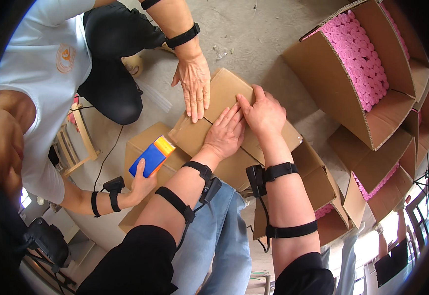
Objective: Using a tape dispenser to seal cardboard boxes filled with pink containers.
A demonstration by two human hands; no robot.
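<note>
A closed cardboard box (224, 91) lies in front of me, with a dark seam line between its flaps. My left hand (227, 132) rests flat on its top, fingers stretched out. My right hand (265, 114) grips the box's upper right edge, thumb on top and fingers bent over the side; their tips are hidden. Across from me, a co-worker's flat hand (192, 91) presses on the same box. That person's other hand (143, 184) holds a blue tape dispenser (150, 158) with a yellow and orange end beside the box's left corner.
Open cartons (317, 81) packed with pink rolled pieces (354, 59) stand stacked on the right. More cardboard (148, 137) is under and left of the box. A wooden stool (79, 135) and a thin black cable (107, 160) are on the left. Concrete floor (254, 34) stretches beyond.
</note>
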